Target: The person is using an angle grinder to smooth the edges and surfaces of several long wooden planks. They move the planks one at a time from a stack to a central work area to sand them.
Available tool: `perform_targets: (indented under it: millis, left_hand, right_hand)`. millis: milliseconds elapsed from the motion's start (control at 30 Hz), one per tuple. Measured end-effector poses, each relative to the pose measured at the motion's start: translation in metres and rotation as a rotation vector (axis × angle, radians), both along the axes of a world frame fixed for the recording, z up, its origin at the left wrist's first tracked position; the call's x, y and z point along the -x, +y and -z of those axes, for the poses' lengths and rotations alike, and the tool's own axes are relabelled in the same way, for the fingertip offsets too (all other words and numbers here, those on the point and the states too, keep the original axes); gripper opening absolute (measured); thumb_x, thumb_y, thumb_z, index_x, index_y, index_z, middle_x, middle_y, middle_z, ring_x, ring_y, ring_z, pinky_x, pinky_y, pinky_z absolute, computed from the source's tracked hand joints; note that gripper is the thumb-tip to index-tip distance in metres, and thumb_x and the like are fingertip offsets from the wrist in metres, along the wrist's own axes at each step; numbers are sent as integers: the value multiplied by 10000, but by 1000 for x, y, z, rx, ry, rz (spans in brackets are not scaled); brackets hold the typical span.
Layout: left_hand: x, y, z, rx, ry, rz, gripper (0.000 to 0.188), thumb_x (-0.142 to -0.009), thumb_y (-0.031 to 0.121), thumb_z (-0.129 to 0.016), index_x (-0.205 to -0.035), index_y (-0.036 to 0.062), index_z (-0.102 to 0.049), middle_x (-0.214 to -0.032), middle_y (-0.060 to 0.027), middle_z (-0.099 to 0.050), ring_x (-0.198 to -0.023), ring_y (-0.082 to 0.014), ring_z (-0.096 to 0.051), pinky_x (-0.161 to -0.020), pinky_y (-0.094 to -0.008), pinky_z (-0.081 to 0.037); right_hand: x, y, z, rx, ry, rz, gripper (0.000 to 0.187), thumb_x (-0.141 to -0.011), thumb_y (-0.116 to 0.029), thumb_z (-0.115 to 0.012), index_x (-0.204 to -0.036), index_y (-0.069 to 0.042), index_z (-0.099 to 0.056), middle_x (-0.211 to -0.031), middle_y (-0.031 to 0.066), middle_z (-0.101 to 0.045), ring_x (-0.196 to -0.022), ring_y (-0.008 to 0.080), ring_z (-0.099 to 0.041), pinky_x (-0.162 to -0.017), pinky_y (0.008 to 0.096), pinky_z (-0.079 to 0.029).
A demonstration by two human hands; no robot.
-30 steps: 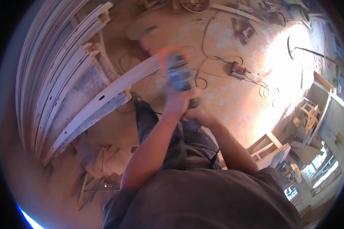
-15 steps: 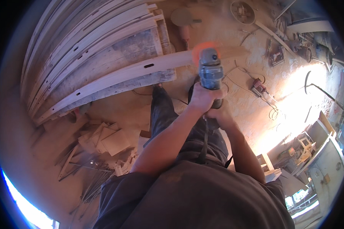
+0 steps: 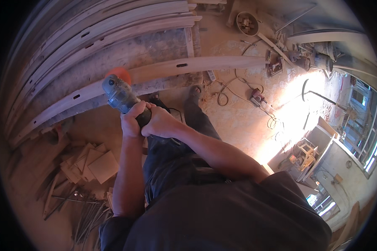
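Note:
Both of my hands are wrapped round the body of an angle grinder (image 3: 123, 95) with an orange disc (image 3: 120, 75). My left hand (image 3: 132, 121) grips it on the left side, and my right hand (image 3: 161, 121) closes round the dark rear end. The disc lies over the face of a long wooden board (image 3: 159, 69), left of the board's middle slot; exact contact cannot be made out. That board has dark oblong slots cut in it and rests along the near edge of a worn work table (image 3: 142, 48), its right end jutting past the table.
More long boards (image 3: 113, 31) lie side by side farther back on the table. Flat wood offcuts (image 3: 97, 164) and thin sticks (image 3: 90, 217) are heaped at lower left. A reddish power tool (image 3: 257, 97) with looping cords sits on the floor to the right, and a round bucket (image 3: 247, 24) stands beyond.
The grinder, in both hands, has swept left along the board, from its right part to left of the middle slot. My arms have swung left and the view has shifted.

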State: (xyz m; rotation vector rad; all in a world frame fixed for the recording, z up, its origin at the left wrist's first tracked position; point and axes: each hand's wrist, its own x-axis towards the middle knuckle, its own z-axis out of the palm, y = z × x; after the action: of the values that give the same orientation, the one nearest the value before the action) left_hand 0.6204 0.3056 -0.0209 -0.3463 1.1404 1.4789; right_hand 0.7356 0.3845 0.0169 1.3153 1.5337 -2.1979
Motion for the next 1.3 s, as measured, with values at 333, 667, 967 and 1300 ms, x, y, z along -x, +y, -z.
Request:
perform_targets:
  millis: [333, 667, 967, 1300]
  left_hand:
    - [-192, 75, 0, 17, 320, 522, 229, -714, 187, -811, -880, 49, -734, -818, -42, -702, -767, -158, -669, -718, -356, -539]
    - [-128, 32, 3, 26, 66, 157, 150, -825, 96, -664, -900, -33, -680, -914, -161, -707, -859, -307, -699, -824, -433, -572]
    - [-248, 101, 2, 83, 313, 409, 276, -736, 140, -799, -955, 7, -696, -902, -127, -708, -803, -238, -691, -746, -384, -559]
    - [-235, 147, -20, 147, 462, 731, 435, -620, 264, -823, -832, -94, -694, -816, -216, -728, -724, -267, -721, -696, -396, -561]
  right_hand:
    - [-213, 8, 15, 116, 2, 458, 339, -605, -92, -770, -920, 17, -710, -849, 83, -720, -819, 148, -697, -741, 325, -571]
    - [-142, 23, 10, -51, -101, 25, 550, -585, -270, -824, -1033, 21, -695, -930, 177, -741, -905, 285, -741, -829, 372, -584]
    - [-268, 48, 20, 158, 118, 352, 209, -622, -91, -771, -810, -41, -694, -793, 49, -700, -721, 138, -669, -623, 296, -537]
    - [-273, 50, 24, 202, 2, 542, 325, -755, -183, -665, -1035, -20, -660, -869, 87, -680, -746, 232, -679, -678, 356, -564]
